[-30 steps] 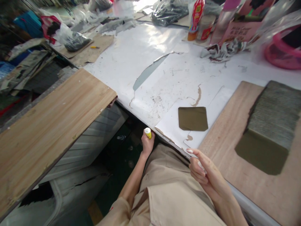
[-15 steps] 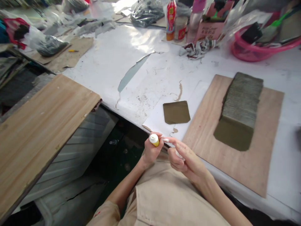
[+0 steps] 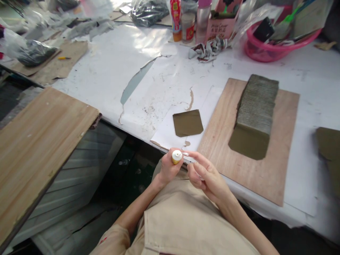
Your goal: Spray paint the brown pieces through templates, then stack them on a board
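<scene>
My left hand (image 3: 168, 170) is closed around a small yellow bottle or tube (image 3: 176, 156), its white top facing up. Close beside it, my right hand (image 3: 211, 177) has its index finger pointing toward the bottle, with something white at the fingertip. The other right fingers are curled in, and a bit of white shows among them; I cannot make out what it is. Beyond my hands a flat olive-brown piece (image 3: 188, 123) with cut corners lies on the white-covered table (image 3: 106, 81). To the right, a leaning stack of similar pieces (image 3: 256, 106) rests on a wooden board (image 3: 268, 179).
Another wooden board (image 3: 45, 138) lies to the left. Toward the back stand a red bottle (image 3: 175, 17), a glass jar (image 3: 188, 30), a pink box (image 3: 220, 28) and a pink basket (image 3: 268, 51) of tools. Another olive-brown piece (image 3: 330, 145) shows at the right edge.
The view has swung slightly right, so the table things sit further left and the right-edge piece has come in. My hands keep nearly the same pose around the bottle.
</scene>
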Demonstrator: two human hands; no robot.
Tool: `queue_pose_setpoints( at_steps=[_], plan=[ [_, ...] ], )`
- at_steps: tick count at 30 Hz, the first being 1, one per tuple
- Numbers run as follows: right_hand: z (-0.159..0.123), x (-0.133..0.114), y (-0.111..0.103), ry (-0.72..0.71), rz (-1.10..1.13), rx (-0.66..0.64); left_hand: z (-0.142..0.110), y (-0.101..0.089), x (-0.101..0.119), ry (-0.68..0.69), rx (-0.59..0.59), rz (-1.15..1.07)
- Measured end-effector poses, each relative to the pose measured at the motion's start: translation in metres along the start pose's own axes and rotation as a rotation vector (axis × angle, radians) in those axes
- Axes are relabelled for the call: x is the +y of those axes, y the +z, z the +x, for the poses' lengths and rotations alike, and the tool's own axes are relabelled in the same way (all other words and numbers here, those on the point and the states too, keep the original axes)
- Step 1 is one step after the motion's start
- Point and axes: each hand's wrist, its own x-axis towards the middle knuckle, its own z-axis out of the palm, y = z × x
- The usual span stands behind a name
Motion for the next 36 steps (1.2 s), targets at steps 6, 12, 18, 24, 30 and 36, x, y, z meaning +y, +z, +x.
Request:
queue_pose_setpoints(
  at_steps=[6, 12, 18, 24, 30, 36],
  plan=[
    [-0.007, 0.005, -0.004, -0.277, -0.542, 0.18, 0.001, 0.001, 0.0, 0.059, 0.011, 0.108],
    [-0.007, 0.015, -0.012, -0.512, -1.061, 0.287, 0.003, 0.0, 0.006, 0.023, -0.01, 0.171],
    [-0.006, 0.016, -0.013, -0.575, -1.262, 0.322, 0.003, -0.001, 0.009, 0.011, -0.013, 0.149],
    [-0.004, 0.02, -0.017, -0.606, -1.344, 0.357, 0.001, 0.001, 0.005, 0.059, -0.022, 0.192],
    [-0.002, 0.021, -0.018, -0.63, -1.403, 0.353, 0.001, 0.002, 0.006, 0.06, -0.026, 0.208],
    [0.0, 0.023, -0.019, -0.67, -1.486, 0.375, 0.0, 0.001, 0.008, 0.05, -0.038, 0.226]
  ],
)
